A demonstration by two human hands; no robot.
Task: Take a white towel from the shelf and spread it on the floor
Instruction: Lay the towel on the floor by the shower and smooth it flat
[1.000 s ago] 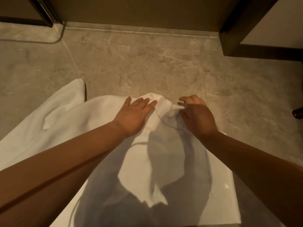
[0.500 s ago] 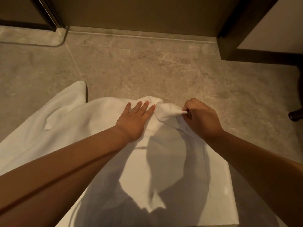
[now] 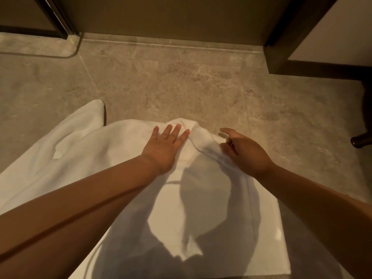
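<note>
Head view: the white towel [image 3: 112, 158] lies on the stone floor [image 3: 181, 87], its near and left parts cut off or under our forearms. On its bunched far edge, left hand [image 3: 165, 148] presses flat, fingers straight. Right hand [image 3: 243, 154] touches the fold, fingers loose, gripping nothing. Well right of the towel, a dark foot [image 3: 360, 140] is cut off and we cannot identify it.

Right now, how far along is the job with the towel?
Done: the white towel is down on the stone floor, and most of it lies flat. In hand: the left hand presses flat near the far edge, and the open right hand sits at a bunched fold beside it. Left: smoothing that fold and the raised-looking corner at the far left.
</note>
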